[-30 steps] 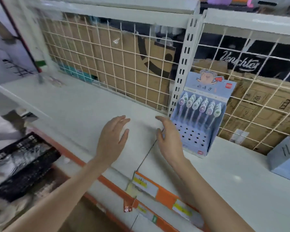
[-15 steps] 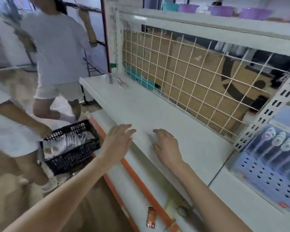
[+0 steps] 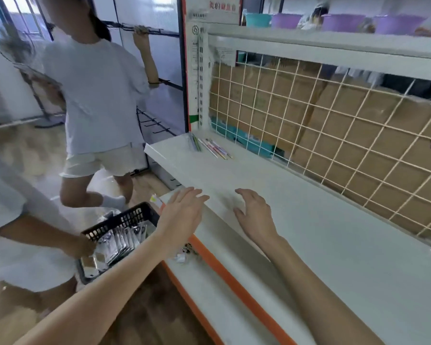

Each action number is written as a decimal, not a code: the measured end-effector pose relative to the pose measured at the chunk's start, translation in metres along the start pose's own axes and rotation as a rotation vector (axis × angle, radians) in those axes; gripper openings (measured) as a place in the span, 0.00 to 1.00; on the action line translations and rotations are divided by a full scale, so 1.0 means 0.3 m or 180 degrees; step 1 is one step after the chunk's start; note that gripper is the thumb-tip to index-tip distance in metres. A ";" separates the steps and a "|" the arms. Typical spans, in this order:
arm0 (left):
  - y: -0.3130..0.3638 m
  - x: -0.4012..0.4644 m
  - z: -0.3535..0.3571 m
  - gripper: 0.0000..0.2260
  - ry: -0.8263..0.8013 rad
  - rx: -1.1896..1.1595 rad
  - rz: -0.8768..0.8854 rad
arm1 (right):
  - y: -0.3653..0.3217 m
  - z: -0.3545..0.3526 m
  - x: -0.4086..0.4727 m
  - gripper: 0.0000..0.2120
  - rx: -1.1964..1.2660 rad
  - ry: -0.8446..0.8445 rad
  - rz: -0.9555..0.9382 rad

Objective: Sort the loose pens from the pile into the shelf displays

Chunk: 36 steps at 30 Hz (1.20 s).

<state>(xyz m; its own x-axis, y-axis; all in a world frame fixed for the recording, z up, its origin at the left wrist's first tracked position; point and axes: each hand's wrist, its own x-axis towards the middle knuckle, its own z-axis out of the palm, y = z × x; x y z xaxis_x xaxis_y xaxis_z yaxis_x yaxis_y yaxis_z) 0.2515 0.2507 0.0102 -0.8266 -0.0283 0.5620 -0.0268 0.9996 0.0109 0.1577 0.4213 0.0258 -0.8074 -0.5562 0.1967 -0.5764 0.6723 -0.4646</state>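
Both hands, left hand (image 3: 184, 215) and right hand (image 3: 255, 215), hover empty with relaxed fingers over the white shelf (image 3: 309, 232); loose pens (image 3: 210, 146) lie at its far end.

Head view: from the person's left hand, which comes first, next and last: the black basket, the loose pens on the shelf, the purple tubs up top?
From the left hand:
1. Black basket, just left and below.
2. Loose pens, far end of the shelf.
3. Purple tubs, top shelf, upper right.
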 end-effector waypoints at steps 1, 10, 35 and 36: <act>-0.029 0.018 -0.003 0.15 -0.0037 -0.0038 -0.0039 | -0.018 0.018 0.030 0.23 -0.0017 -0.0010 -0.0003; -0.310 0.116 0.130 0.16 -0.0261 -0.0102 -0.0238 | -0.089 0.197 0.340 0.23 -0.0053 -0.0356 0.0009; -0.805 0.754 0.638 0.14 -0.1217 -0.0856 -0.0841 | -0.133 0.494 1.174 0.11 0.0237 -0.0277 0.0152; -0.812 0.766 0.651 0.14 -0.1194 -0.0826 -0.0849 | -0.133 0.494 1.183 0.12 0.0163 -0.0297 0.0200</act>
<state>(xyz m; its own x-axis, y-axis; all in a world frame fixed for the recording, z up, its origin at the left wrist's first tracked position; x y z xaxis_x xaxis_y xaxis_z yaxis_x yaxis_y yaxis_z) -0.0417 -0.0004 -0.0249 -0.9557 -0.2346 0.1778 -0.1629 0.9247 0.3442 -0.0871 0.1247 -0.0138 -0.8251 -0.5584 0.0858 -0.5159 0.6827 -0.5175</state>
